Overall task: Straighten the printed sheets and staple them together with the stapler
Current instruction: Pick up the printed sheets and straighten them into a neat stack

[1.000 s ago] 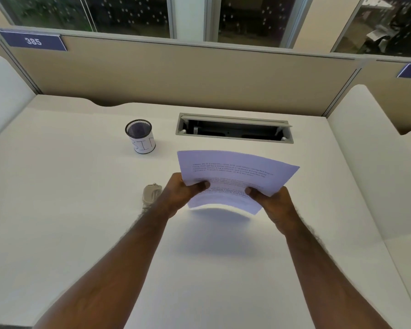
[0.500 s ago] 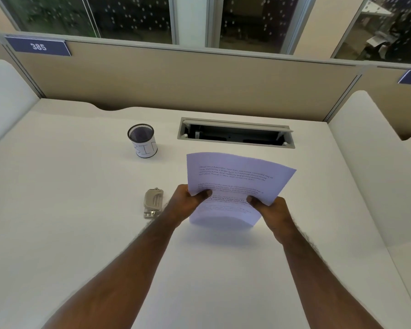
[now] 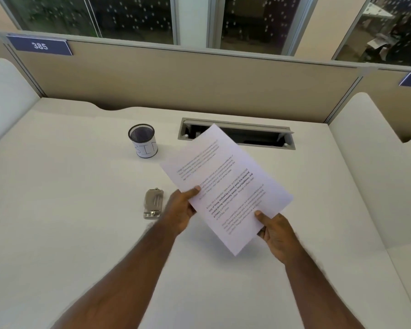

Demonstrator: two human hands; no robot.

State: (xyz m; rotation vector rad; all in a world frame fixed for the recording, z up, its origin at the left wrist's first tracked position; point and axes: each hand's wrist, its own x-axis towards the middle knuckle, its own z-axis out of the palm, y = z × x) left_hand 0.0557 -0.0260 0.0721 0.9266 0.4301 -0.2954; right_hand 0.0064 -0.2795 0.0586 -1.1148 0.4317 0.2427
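Both hands — left hand (image 3: 179,213), right hand (image 3: 277,233) — pinching paper.

The printed sheets (image 3: 226,186) cover the near-left part of the cable slot (image 3: 252,135) and hide most fingers of both hands; only the thumbs show on top. Their upper lines of print are too blurred to read. Left of the sheets, the left hand (image 3: 179,213) hides the stapler (image 3: 153,203)'s near-right corner. Both forearms run off the bottom edge.

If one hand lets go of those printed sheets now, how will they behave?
The printed sheets are thin paper, so they would likely droop from the remaining grip. The left hand and right hand pinch only their near edges, unstapled, so the sheets could fan apart. They look light; the stapler lies untouched.
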